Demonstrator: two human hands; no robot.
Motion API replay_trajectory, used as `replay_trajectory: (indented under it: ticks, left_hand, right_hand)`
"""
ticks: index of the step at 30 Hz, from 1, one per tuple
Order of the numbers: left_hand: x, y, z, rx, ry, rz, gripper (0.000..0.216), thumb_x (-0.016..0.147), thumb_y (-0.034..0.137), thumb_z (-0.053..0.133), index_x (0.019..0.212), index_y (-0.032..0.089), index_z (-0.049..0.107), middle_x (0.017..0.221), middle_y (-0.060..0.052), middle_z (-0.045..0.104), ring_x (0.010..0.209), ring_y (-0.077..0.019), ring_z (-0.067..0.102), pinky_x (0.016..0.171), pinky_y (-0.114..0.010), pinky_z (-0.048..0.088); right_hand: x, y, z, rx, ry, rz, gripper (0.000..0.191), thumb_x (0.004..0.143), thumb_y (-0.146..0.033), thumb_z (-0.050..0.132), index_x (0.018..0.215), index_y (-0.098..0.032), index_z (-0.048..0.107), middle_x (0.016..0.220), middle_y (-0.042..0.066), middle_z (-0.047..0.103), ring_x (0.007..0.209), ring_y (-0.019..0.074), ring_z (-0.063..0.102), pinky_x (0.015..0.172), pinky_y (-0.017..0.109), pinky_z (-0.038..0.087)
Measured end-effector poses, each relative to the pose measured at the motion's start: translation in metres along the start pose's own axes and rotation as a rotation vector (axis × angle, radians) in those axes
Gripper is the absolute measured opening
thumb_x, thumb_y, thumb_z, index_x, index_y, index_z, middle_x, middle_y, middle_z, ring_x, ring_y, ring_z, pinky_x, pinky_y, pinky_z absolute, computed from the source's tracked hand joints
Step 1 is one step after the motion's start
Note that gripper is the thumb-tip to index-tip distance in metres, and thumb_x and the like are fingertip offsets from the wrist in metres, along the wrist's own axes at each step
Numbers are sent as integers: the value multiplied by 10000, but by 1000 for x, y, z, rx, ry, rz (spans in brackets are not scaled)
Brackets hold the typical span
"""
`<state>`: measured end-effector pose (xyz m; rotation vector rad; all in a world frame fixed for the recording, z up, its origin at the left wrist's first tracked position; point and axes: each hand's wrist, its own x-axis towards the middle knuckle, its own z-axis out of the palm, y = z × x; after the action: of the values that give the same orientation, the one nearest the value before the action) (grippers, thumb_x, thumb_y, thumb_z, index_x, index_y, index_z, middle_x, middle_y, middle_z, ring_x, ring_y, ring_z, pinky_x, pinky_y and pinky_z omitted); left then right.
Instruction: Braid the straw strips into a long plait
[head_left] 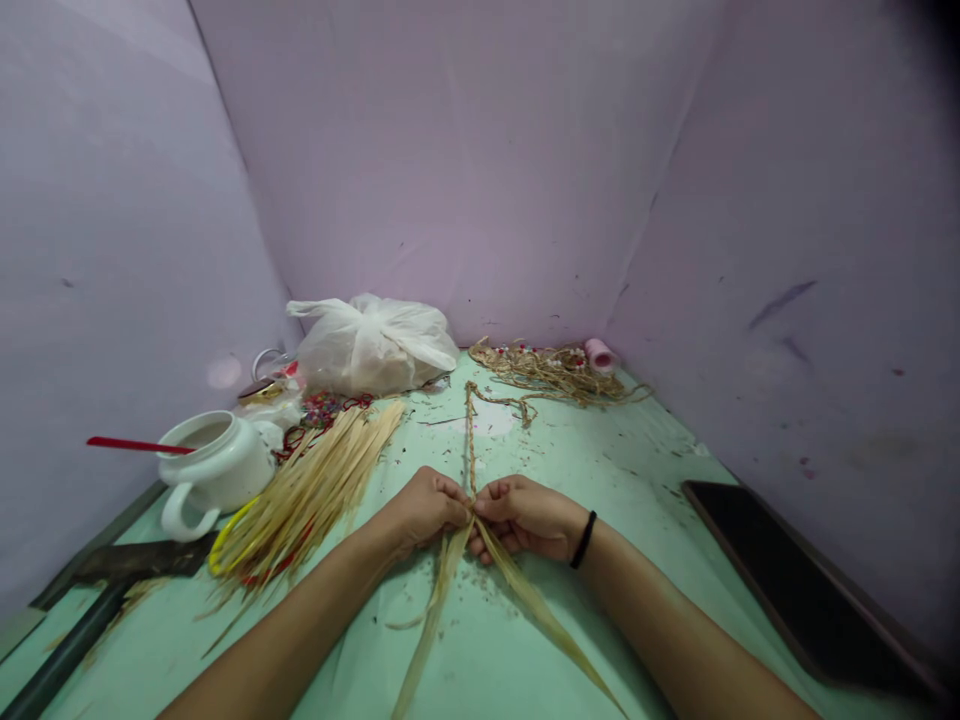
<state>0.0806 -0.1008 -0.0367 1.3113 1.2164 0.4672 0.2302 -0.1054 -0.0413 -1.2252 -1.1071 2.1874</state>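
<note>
A thin braid of straw-coloured fibre [471, 440] runs up the middle of the green table and bends to the right at its far end. At its near end my left hand [431, 508] pinches the fibre strands between thumb and fingers. My right hand [525, 515], with a black band at the wrist, pinches the same spot from the other side, so the fingertips nearly meet. Below the hands the loose strands part into two bundles, a left one [431, 630] and a right one [544, 610], both trailing toward me.
Left stand a bundle of dry fibre strips [322, 480], a white teapot [232, 465] with a red stick, and a hammer [112, 575]. Behind sit a white plastic bag [375, 345], a heap of braided cords [551, 375] and a pink spool [599, 355]. A dark phone-like slab [795, 580] lies right.
</note>
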Motion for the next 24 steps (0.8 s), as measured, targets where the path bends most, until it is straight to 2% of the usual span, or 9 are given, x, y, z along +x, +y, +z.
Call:
replay_trajectory:
  ticks: [6, 13, 19, 24]
  left_hand:
    - [1, -2, 1, 19, 43, 55, 87, 471, 120, 501, 500, 103, 580, 350, 48, 387, 358, -37, 250, 378, -195, 153]
    - [3, -4, 0, 50, 50, 68, 99, 469, 124, 485, 490, 107, 581, 359, 45, 387, 385, -47, 254, 398, -203, 165]
    - [5, -8, -1, 55, 33, 86, 129, 468, 138, 472, 497, 94, 590, 400, 24, 445, 396, -51, 290, 411, -204, 188]
    - [5, -8, 0, 99, 41, 92, 150, 473, 153, 477, 521, 89, 604, 404, 31, 428, 400, -50, 291, 411, -201, 188]
  right_hand:
    - [2, 1, -1, 11, 9, 24, 151, 766, -79, 412, 671, -89, 528, 567, 39, 593, 494, 117, 581, 537, 267, 479]
    - [4, 2, -7, 64, -17, 34, 157, 799, -133, 413, 694, -97, 523, 579, 47, 609, 513, 126, 598, 555, 277, 486]
    - [7, 7, -7, 74, 31, -9, 115, 752, -103, 477, 644, -100, 515, 565, 46, 612, 484, 120, 586, 502, 256, 489]
    - [9, 7, -1, -1, 122, -32, 130, 687, -73, 501, 559, -91, 518, 454, 16, 549, 367, 93, 504, 422, 243, 474]
